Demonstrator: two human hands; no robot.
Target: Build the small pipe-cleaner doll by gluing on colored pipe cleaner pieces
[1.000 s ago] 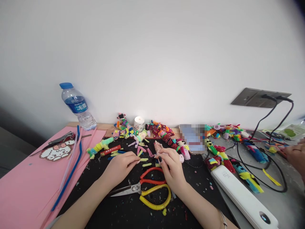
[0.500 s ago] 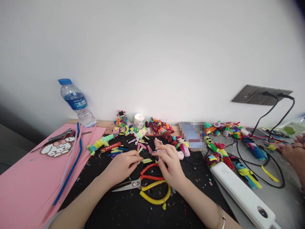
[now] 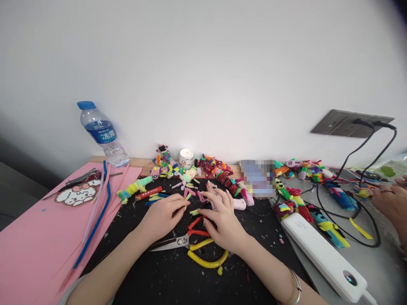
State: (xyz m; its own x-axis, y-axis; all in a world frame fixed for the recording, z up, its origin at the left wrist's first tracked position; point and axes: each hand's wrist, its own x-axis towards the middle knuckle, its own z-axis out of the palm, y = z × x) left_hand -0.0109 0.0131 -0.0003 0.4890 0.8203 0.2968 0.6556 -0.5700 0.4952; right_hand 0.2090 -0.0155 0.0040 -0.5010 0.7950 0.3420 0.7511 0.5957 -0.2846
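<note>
Black work mat (image 3: 152, 279) against a plain white wall (image 3: 203, 76). Left hand (image 3: 163, 216): fingers curled, thumb close to the index finger; whether anything is held cannot be told. Right hand (image 3: 226, 222): fingers loosely spread, nothing visibly gripped, a fingertip at the short yellow-green fuzzy chenille pieces (image 3: 193, 212), which lie between the 2 hands. Metal scissors with red and yellow handles (image 3: 182, 241) lie nearer the body, partly covered by the right hand. Such light pieces probably handle best by fingertip, 1 at a time, wrists clear of the scissors.
</note>
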